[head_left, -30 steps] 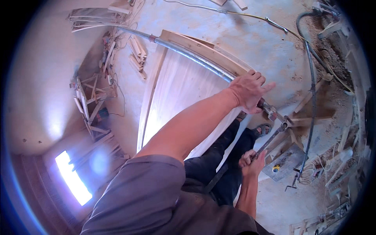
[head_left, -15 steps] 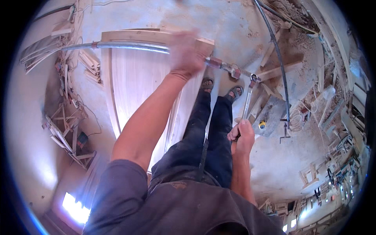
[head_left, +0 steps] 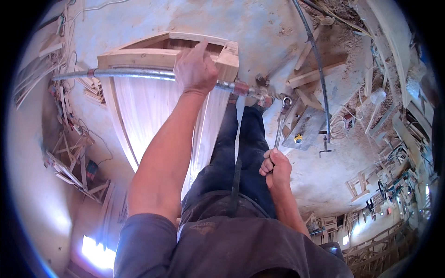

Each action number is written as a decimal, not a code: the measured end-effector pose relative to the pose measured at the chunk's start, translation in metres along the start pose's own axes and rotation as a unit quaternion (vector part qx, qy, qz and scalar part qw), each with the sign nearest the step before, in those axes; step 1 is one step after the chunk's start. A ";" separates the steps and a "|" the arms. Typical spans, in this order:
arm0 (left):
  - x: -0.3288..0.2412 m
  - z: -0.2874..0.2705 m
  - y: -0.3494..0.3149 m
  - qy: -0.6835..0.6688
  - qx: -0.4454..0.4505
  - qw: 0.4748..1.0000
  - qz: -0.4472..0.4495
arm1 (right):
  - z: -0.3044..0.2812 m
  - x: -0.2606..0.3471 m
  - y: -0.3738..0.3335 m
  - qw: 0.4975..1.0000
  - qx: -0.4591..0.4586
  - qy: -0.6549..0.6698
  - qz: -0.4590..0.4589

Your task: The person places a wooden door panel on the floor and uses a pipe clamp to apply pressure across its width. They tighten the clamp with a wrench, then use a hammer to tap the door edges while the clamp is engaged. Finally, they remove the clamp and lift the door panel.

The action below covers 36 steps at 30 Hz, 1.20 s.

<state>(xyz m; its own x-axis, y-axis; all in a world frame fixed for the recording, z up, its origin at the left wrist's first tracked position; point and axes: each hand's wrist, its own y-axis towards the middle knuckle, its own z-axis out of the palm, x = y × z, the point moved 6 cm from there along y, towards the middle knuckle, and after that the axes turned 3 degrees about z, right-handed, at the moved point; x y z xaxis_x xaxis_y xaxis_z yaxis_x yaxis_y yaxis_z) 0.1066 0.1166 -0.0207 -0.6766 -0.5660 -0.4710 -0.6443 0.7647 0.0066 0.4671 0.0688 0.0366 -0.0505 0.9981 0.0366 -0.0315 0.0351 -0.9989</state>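
A pale wooden door-like frame with a panel (head_left: 139, 58) stands tilted before my legs. A metal pipe clamp (head_left: 134, 73) lies across its upper rail, with a reddish sliding jaw and a threaded screw at the right. My left hand (head_left: 194, 69) lies over the pipe, its fingers bent over the rail's upper edge; the thumb is hidden. Lower right, my right hand (head_left: 277, 167) is closed round the handle of a steel wrench (head_left: 280, 127). The wrench's ring head sits at the end of the clamp's screw.
A second, dark bar clamp (head_left: 320, 76) stands at the right. Near it a yellow tape measure (head_left: 298, 138) lies on a grey board (head_left: 308, 129). Wood offcuts (head_left: 317, 74) and sawdust cover the floor there. Stacked wood strips (head_left: 90, 88) lie at the left.
The frame has tilted up, so its far side and the gap between the rails now show. My left hand has stopped moving and bends over the rail. The wrench stays on the screw.
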 end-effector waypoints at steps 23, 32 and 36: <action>-0.018 0.020 -0.001 -0.001 0.124 0.978 0.166 | 0.016 0.052 -0.058 0.705 -0.212 -0.185 -0.651; -0.028 0.020 -0.001 0.019 0.130 0.979 0.153 | 0.028 0.066 -0.071 0.770 -0.077 0.028 -0.633; -0.030 0.017 -0.001 0.022 0.121 0.978 0.166 | 0.039 0.092 -0.078 0.810 -0.099 0.048 -0.576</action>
<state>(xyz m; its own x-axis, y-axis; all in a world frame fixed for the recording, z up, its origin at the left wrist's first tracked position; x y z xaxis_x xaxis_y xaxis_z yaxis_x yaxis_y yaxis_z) 0.1334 0.1379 -0.0220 -0.8520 -0.2835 -0.4403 -0.2873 0.9560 -0.0595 0.4259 0.1556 0.1193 -0.0234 0.2959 0.9549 0.1593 0.9441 -0.2887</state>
